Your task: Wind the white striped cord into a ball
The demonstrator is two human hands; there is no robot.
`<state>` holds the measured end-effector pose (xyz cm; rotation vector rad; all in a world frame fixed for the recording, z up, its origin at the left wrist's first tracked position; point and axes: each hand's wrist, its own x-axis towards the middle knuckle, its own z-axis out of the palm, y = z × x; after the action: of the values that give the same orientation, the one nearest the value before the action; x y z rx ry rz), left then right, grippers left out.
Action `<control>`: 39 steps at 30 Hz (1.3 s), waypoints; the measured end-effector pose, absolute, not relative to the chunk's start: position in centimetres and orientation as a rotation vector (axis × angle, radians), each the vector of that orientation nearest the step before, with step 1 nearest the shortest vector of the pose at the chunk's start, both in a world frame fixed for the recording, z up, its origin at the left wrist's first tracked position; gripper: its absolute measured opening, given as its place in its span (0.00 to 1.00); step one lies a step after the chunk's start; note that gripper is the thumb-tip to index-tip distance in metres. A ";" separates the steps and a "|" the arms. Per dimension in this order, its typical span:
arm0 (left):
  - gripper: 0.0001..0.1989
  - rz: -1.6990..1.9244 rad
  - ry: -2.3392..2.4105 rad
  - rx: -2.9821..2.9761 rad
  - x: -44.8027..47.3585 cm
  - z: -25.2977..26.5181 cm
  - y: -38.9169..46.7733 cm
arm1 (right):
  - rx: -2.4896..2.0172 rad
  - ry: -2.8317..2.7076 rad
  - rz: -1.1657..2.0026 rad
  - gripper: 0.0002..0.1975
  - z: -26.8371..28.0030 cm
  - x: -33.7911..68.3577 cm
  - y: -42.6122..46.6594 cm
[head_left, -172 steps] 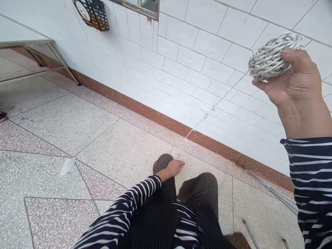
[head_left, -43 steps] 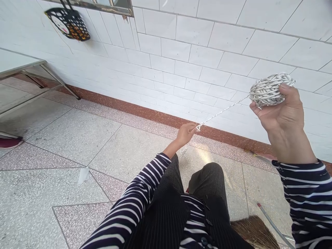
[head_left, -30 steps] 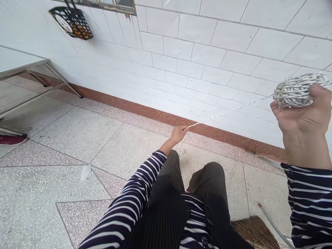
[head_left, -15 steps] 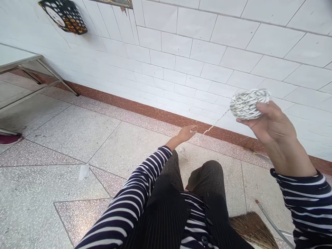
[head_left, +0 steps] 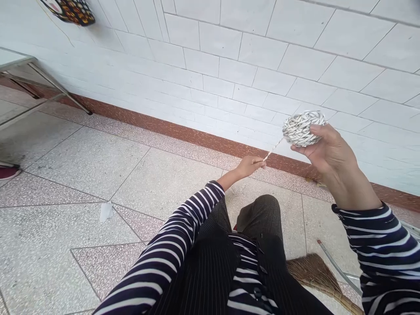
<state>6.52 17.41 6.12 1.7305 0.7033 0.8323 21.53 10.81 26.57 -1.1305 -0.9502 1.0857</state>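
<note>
My right hand [head_left: 333, 151] is raised at the right, its thumb and fingers closed around a braided white bundle [head_left: 303, 128] with dark flecks, which looks like plaited cord. From the bundle's lower left side a thin twisted strand [head_left: 274, 148] runs down, fairly straight, to my left hand [head_left: 252, 166]. There the left fingertips pinch the strand's end. Both hands are in front of the tiled wall, above my knees, with the bundle higher than the left hand.
Ahead stands a white tiled wall [head_left: 210, 57] with a reddish-brown skirting [head_left: 164, 128]. A metal-legged table [head_left: 49, 78] is at the left. On the speckled floor lie a paper scrap [head_left: 106, 211] and a straw broom [head_left: 311, 273]. A patterned black bag [head_left: 74, 11] hangs at the upper left.
My left hand has moved right and closed its fingertips on the strand, which hung free before. The right hand with the bundle has shifted slightly left. The view has tilted a little.
</note>
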 end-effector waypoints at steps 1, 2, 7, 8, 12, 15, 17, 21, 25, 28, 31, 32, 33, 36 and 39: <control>0.15 0.795 0.746 1.744 6.1 5.5 17.5 | -1.128 -0.919 1.060 0.17 26.6 21.9 10.8; 0.15 0.748 0.782 1.766 5.7 4.9 17.7 | -1.125 -0.892 1.038 0.16 26.6 22.2 10.7; 0.15 0.607 0.916 1.929 3.1 2.8 19.1 | -1.045 -0.811 0.927 0.13 26.4 23.2 9.3; 0.15 0.612 0.945 1.957 2.6 2.6 19.4 | -1.026 -0.809 0.916 0.12 26.4 23.2 8.8; 0.15 0.615 1.060 2.064 1.1 2.1 20.8 | -1.009 -0.852 0.923 0.07 26.3 23.1 6.1; 0.15 0.488 1.147 2.162 0.7 1.6 21.7 | -0.994 -0.858 0.902 0.07 26.0 22.8 4.0; 0.16 0.355 1.220 2.191 0.6 0.9 21.9 | -0.935 -0.829 0.898 0.10 25.4 22.6 2.7; 0.19 0.155 1.318 2.173 0.3 -0.9 22.1 | -0.857 -0.754 0.975 0.18 23.8 22.6 0.5; 0.18 0.090 1.355 2.131 -0.9 -2.7 22.2 | -0.834 -0.706 0.955 0.21 22.9 23.5 -1.9; 0.16 0.084 1.374 2.091 -1.5 -3.6 22.6 | -0.802 -0.649 0.901 0.17 22.8 24.1 -3.3; 0.18 0.131 1.388 2.043 -1.0 -3.9 23.1 | -0.808 -0.606 0.933 0.22 22.3 24.0 -3.8; 0.19 0.153 1.390 2.025 -0.6 -3.9 23.3 | -0.829 -0.595 0.946 0.24 22.2 23.8 -3.8; 0.20 0.176 1.388 2.006 -0.3 -3.9 23.4 | -0.855 -0.579 0.955 0.25 22.0 23.6 -3.7; 0.20 0.244 1.370 1.940 0.4 -4.2 23.4 | -0.885 -0.553 0.912 0.25 21.9 23.3 -3.6; 0.18 0.321 1.362 1.848 0.4 -4.8 23.0 | -0.898 -0.614 0.799 0.26 22.5 23.9 -4.2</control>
<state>0.39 23.02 -4.81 1.8480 1.3625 0.3207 23.94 -4.15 22.50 -0.8984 -0.6144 0.7986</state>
